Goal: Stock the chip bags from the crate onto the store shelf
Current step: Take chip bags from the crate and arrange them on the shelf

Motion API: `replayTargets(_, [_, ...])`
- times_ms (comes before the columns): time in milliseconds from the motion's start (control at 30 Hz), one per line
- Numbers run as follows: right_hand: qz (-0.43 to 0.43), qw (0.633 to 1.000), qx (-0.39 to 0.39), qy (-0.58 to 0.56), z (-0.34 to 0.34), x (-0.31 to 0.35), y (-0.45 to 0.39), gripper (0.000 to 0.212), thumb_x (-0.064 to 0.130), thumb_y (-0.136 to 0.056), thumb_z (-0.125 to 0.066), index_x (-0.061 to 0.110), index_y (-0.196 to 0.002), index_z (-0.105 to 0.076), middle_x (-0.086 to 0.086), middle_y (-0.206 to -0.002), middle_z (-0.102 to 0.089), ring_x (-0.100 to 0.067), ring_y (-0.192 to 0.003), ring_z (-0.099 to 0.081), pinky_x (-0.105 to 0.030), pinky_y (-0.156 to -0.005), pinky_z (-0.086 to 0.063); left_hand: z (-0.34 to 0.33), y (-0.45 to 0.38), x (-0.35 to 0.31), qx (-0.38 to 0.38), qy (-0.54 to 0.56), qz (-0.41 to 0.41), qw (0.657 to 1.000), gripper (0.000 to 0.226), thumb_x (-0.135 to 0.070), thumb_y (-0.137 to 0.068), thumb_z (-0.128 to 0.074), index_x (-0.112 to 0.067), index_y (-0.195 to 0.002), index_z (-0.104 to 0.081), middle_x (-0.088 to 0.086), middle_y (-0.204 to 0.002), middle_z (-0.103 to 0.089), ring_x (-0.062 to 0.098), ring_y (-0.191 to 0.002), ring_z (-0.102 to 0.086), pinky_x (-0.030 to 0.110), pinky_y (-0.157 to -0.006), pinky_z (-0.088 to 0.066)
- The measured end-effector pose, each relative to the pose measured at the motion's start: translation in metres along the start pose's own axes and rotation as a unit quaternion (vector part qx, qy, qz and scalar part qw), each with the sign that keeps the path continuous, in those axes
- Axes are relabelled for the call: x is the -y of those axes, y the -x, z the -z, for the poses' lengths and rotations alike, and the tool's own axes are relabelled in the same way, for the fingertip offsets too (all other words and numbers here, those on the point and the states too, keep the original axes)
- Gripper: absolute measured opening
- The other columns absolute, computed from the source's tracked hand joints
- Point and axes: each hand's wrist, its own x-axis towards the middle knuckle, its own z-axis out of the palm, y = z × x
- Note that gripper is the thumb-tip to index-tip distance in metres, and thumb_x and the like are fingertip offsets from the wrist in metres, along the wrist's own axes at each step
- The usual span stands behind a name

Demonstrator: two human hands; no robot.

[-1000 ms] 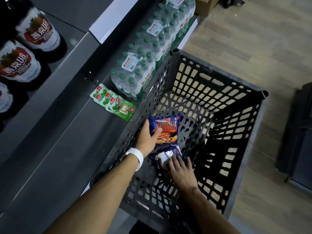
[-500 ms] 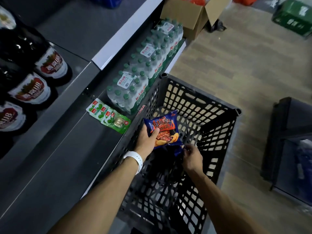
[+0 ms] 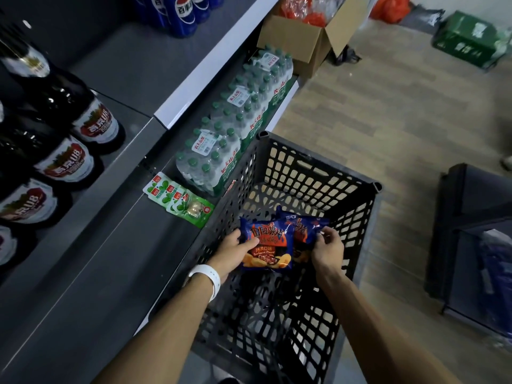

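The grey store shelf [image 3: 91,273] eats up the whole left side of the frame, running diagonally from lower left up toward top centre. Right next to it, lower centre, sits the black lattice crate [image 3: 318,173], its left wall just beside the shelf edge.

Left edge of the frame has dark beer bottles [image 3: 83,128] with red and white labels lined up on an upper tier. Shrink-wrapped packs of water bottles [image 3: 235,128] with green caps run along the lower tier just above the crate's far-left corner. An open cardboard box [image 3: 299,42] sits at top centre on the wood-look floor, and a green carton [image 3: 465,40] is in the upper right. Blue cola bottles [image 3: 180,12] peek in at the very top.

Inside the crate, centre of frame, are two blue chip bags. The left hand [image 3: 230,256], white wristband [image 3: 206,277] on the wrist, grips the front chip bag [image 3: 266,245] by its left edge, thumb on the front and fingers tucked behind. The right hand [image 3: 327,250] pinches the second chip bag [image 3: 302,228] at its right edge; that one sits partly behind the first. Both bags are held up above the crate floor, well inside its walls.

Smallest bit: a few green snack packets [image 3: 177,198] lying flat on the shelf just left of the crate's far corner.
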Motion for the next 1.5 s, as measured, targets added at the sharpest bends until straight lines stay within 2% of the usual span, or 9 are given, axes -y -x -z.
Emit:
replayTargets(100, [-0.022, 0.999, 0.043, -0.015, 0.007, 0.008, -0.002, 0.016, 0.013, -0.106, -0.042, 0.016, -0.108, -0.057, -0.005, -0.098, -0.067, -0.019, -0.073, -0.066, -0.028, -0.052, -0.057, -0.002, 0.001, -0.007, 0.030, 0.037, 0.018, 0.999, 0.031, -0.033, -0.090, -0.067, -0.022, -0.118, -0.062, 0.000, -0.117, -0.070, 0.015, -0.106, -0.066, 0.023, -0.076, -0.048])
replayTargets(267, [-0.051, 0.992, 0.113, -0.023, 0.006, 0.016, 0.003, 0.019, 0.011, -0.105, -0.044, 0.012, -0.112, -0.061, -0.013, -0.106, -0.070, -0.025, -0.082, -0.069, -0.029, -0.057, -0.058, -0.010, -0.007, -0.007, 0.055, 0.101, 0.011, 0.993, 0.111, -0.064, -0.056, -0.084, -0.028, -0.149, -0.035, -0.006, -0.151, -0.041, 0.012, -0.130, -0.048, 0.036, -0.112, -0.035])
replayTargets(467, [-0.066, 0.991, 0.117, -0.002, 0.007, 0.029, 0.016, 0.012, 0.020, -0.104, -0.048, 0.012, -0.099, -0.056, -0.020, -0.106, -0.069, -0.022, -0.079, -0.065, -0.042, -0.078, -0.057, -0.011, 0.009, -0.025, 0.051, 0.085, 0.003, 0.995, 0.074, -0.045, -0.082, -0.074, -0.028, -0.144, -0.038, -0.006, -0.139, -0.045, 0.012, -0.125, -0.049, 0.032, -0.109, -0.036])
replayTargets(700, [-0.081, 0.969, 0.233, 0.011, 0.014, 0.069, 0.064, 0.094, 0.094, -0.073, -0.036, 0.025, -0.130, -0.064, -0.003, -0.128, -0.067, -0.018, -0.113, -0.065, -0.038, -0.099, -0.050, -0.001, 0.017, -0.025, -0.031, 0.018, 0.002, 0.999, 0.101, -0.083, -0.058, -0.065, -0.026, -0.139, -0.044, -0.002, -0.136, -0.055, 0.017, -0.120, -0.057, 0.044, -0.107, -0.044])
replayTargets(800, [-0.067, 0.946, 0.315, 0.040, 0.017, 0.095, 0.089, 0.065, 0.080, -0.088, -0.032, 0.034, -0.116, -0.069, 0.011, -0.109, -0.073, -0.003, -0.098, -0.070, -0.020, -0.083, -0.052, 0.001, 0.022, -0.035, -0.038, -0.008, 0.023, 0.999, 0.099, -0.087, -0.061, -0.060, -0.023, -0.136, -0.051, 0.001, -0.128, -0.063, 0.018, -0.114, -0.062, 0.045, -0.105, -0.046])
replayTargets(933, [-0.002, 0.936, 0.324, 0.134, 0.013, 0.126, 0.101, 0.070, 0.082, -0.072, -0.061, 0.030, -0.118, -0.069, 0.007, -0.113, -0.074, -0.013, -0.106, -0.069, -0.037, -0.105, -0.049, -0.003, 0.081, -0.101, -0.040, -0.015, 0.010, 0.999, 0.036, -0.045, -0.097, -0.052, -0.021, -0.123, -0.055, 0.003, -0.116, -0.066, 0.019, -0.106, -0.063, 0.039, -0.103, -0.046])
replayTargets(1100, [0.007, 0.941, 0.311, 0.137, 0.019, 0.167, 0.116, 0.024, 0.044, -0.091, -0.067, 0.023, -0.104, -0.069, 0.001, -0.098, -0.076, -0.010, -0.084, -0.073, -0.018, -0.076, -0.056, 0.009, 0.108, -0.136, -0.043, -0.015, -0.015, 0.999, 0.037, -0.044, -0.099, -0.049, -0.019, -0.127, -0.049, -0.001, -0.120, -0.060, 0.018, -0.105, -0.059, 0.032, -0.100, -0.044])
replayTargets(1333, [0.044, 0.956, 0.259, 0.133, 0.029, 0.222, 0.132, 0.045, 0.052, -0.077, -0.079, 0.013, -0.100, -0.070, -0.009, -0.093, -0.077, -0.026, -0.083, -0.074, -0.039, -0.084, -0.059, 0.024, 0.144, -0.185, -0.020, -0.016, -0.051, 0.998, 0.041, -0.048, -0.089, -0.064, -0.016, -0.113, -0.062, 0.005, -0.106, -0.073, 0.022, -0.097, -0.071, 0.042, -0.096, -0.053])
replayTargets(1500, [0.037, 0.954, 0.271, 0.120, 0.038, 0.256, 0.160, 0.033, 0.029, -0.092, -0.069, -0.001, -0.105, -0.066, -0.018, -0.086, -0.072, -0.020, -0.058, -0.064, -0.018, -0.048, -0.049, 0.034, 0.171, -0.211, -0.020, -0.063, -0.105, 0.992, 0.036, -0.034, -0.084, -0.074, -0.018, -0.114, -0.063, 0.002, -0.109, -0.072, 0.018, -0.098, -0.070, 0.041, -0.095, -0.054])
